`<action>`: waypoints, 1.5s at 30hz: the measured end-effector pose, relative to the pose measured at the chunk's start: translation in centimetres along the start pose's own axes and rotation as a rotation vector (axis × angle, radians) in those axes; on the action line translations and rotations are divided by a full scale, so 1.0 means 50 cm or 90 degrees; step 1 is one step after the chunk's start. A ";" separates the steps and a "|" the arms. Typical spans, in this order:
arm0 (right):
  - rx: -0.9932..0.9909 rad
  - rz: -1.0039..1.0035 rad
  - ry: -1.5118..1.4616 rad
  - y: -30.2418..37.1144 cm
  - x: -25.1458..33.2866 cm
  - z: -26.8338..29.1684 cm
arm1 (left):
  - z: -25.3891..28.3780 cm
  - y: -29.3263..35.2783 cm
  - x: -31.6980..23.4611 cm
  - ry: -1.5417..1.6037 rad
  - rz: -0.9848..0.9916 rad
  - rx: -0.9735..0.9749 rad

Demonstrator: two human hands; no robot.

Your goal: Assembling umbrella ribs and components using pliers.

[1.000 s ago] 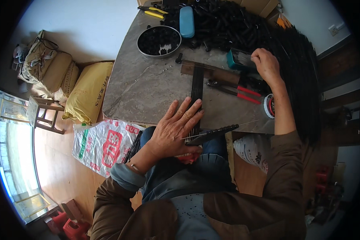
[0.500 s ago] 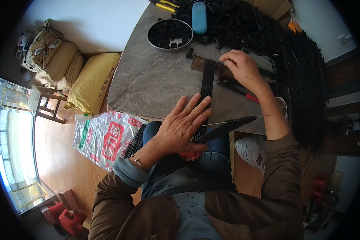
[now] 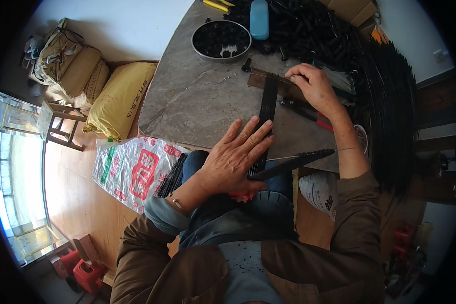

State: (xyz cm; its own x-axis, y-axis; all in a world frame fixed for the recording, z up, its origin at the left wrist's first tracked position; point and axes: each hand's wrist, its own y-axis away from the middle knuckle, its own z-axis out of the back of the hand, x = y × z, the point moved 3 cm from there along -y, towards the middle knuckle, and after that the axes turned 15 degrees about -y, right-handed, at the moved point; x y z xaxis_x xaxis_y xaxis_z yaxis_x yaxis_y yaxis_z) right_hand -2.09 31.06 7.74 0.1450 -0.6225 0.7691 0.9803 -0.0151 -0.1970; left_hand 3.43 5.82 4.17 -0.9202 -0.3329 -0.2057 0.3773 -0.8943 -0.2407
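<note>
Nearest, the left hand (image 3: 233, 157) lies across a flat row of black strips (image 3: 270, 101) at the table's (image 3: 187, 106) front edge, its fingers spread and extended, pressing from above rather than gripping, presumably so the strips remain side by side. Close to its thumb, a second black bundle (image 3: 299, 164) slants out rightward over the edge, a thin rod sticking out near its tip; whether the thumb pins it is hidden. Further off, the row's far ends rest on a wooden block (image 3: 257, 78), which probably lifts them for access. There the right hand (image 3: 316, 88) has thumb and forefinger closed, apparently on a thin wire (image 3: 283, 79) lying across those ends; a fingertip pinch suits something so slender. Red-handled pliers (image 3: 325, 124) lie partly behind the right forearm, within easy reach. Beyond stand a bowl (image 3: 221, 61) of small black parts and a blue case (image 3: 259, 20) beside a black heap (image 3: 304, 30).
</note>
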 end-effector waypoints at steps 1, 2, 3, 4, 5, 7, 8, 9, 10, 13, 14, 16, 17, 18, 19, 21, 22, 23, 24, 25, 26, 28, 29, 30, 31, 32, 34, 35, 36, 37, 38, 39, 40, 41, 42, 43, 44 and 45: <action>-0.002 -0.001 -0.005 0.001 -0.002 0.000 | 0.000 0.000 -0.001 0.000 -0.002 0.002; -0.002 -0.001 -0.006 0.002 -0.003 -0.001 | 0.000 0.001 -0.001 0.001 -0.001 0.002; -0.005 0.007 -0.010 0.001 -0.003 -0.002 | 0.001 0.000 0.000 -0.001 -0.001 0.003; -0.009 0.015 -0.016 0.001 -0.003 -0.003 | 0.001 0.000 0.000 -0.002 0.000 0.004; -0.008 0.015 -0.016 0.001 -0.003 -0.005 | 0.001 0.000 0.000 -0.002 0.000 0.004; -0.026 0.028 -0.019 0.001 -0.001 -0.008 | 0.002 0.001 0.000 -0.002 0.001 0.008; -0.025 0.028 -0.019 0.001 -0.002 -0.009 | 0.002 0.000 -0.001 -0.003 0.002 0.008; -0.028 0.030 -0.020 0.002 -0.003 -0.008 | 0.003 -0.001 -0.001 0.008 -0.001 0.005; -0.030 0.032 -0.021 0.001 -0.003 -0.009 | 0.004 0.000 -0.001 0.019 -0.004 0.001; -0.038 0.014 -0.030 0.004 -0.003 -0.006 | 0.003 0.000 -0.001 0.022 -0.002 -0.001; -0.037 0.014 -0.030 0.005 -0.004 -0.006 | 0.003 0.000 -0.001 0.022 -0.002 -0.001; -0.047 0.023 -0.025 0.007 -0.005 -0.004 | 0.004 -0.001 -0.001 0.025 -0.002 -0.002; -0.047 0.023 -0.025 0.007 -0.004 -0.005 | 0.004 -0.001 -0.001 0.025 -0.002 -0.002; -0.042 0.021 -0.026 0.006 -0.003 -0.006 | 0.003 -0.001 -0.001 0.014 -0.001 0.004; -0.037 0.020 -0.027 0.005 -0.001 -0.008 | 0.003 -0.001 0.000 0.002 0.001 0.010; -0.038 0.021 -0.027 0.005 0.001 -0.007 | 0.003 -0.002 -0.001 0.003 0.002 0.008; -0.039 0.021 -0.028 0.005 0.002 -0.008 | 0.002 -0.001 -0.001 0.003 0.003 0.006; -0.039 0.022 -0.029 0.004 0.000 -0.010 | 0.002 -0.001 0.000 0.003 0.004 0.006; -0.043 0.027 -0.028 0.003 -0.002 -0.013 | 0.002 0.000 0.000 0.004 0.005 0.007; -0.048 0.031 -0.027 0.002 -0.004 -0.015 | 0.002 0.000 0.000 0.005 0.004 0.007; -0.048 0.031 -0.027 0.001 -0.005 -0.016 | 0.003 0.000 0.001 0.006 0.004 0.007; -0.050 0.038 0.000 -0.001 -0.005 -0.019 | 0.004 0.000 0.000 0.004 0.000 0.008; -0.050 0.038 0.000 -0.003 -0.005 -0.020 | 0.003 0.000 0.000 0.004 0.000 0.008; -0.050 0.029 0.010 -0.004 -0.005 -0.021 | 0.003 -0.001 -0.001 0.005 -0.001 0.003; -0.049 0.022 0.019 -0.006 -0.006 -0.022 | 0.003 0.000 0.000 0.005 -0.002 -0.001; -0.048 0.022 0.019 -0.007 -0.003 -0.023 | 0.002 0.000 0.001 0.005 -0.001 -0.001; -0.038 0.025 0.037 -0.010 0.002 -0.023 | 0.002 0.000 0.001 0.005 -0.005 -0.003; -0.037 0.025 0.037 -0.010 0.003 -0.026 | 0.002 0.001 0.002 0.006 -0.004 -0.003; -0.040 0.026 0.036 -0.009 0.003 -0.029 | 0.002 0.002 0.002 0.007 -0.001 -0.003; -0.045 0.027 0.036 -0.009 0.003 -0.029 | 0.002 0.001 0.002 0.009 0.000 -0.003; -0.045 0.028 0.037 -0.009 0.002 -0.029 | 0.003 0.001 0.002 0.009 0.000 -0.004; -0.045 0.015 0.038 -0.008 -0.002 -0.027 | 0.002 0.000 0.001 0.012 -0.002 -0.005; -0.045 0.002 0.039 -0.009 -0.005 -0.027 | 0.002 0.000 0.001 0.015 -0.004 -0.006; -0.044 0.003 0.040 -0.009 -0.003 -0.030 | 0.001 0.000 0.001 0.015 -0.003 -0.007; -0.050 0.009 0.048 -0.008 0.002 -0.033 | 0.001 0.001 0.001 0.015 -0.003 -0.009; -0.056 0.016 0.057 -0.008 0.006 -0.034 | 0.000 0.001 0.001 0.016 -0.003 -0.012; -0.056 0.016 0.057 -0.009 0.005 -0.034 | 0.000 0.001 0.001 0.015 -0.003 -0.012; -0.050 0.016 0.060 -0.009 0.005 -0.034 | 0.000 0.002 0.002 0.018 -0.002 -0.014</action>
State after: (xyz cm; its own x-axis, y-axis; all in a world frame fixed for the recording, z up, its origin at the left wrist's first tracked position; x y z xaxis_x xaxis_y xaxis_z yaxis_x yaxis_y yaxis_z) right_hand -2.75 29.58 6.96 0.1528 -0.6938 0.7038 0.9624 -0.0575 -0.2656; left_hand 3.38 5.70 4.15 -0.9181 -0.3219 -0.2314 0.3774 -0.8883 -0.2617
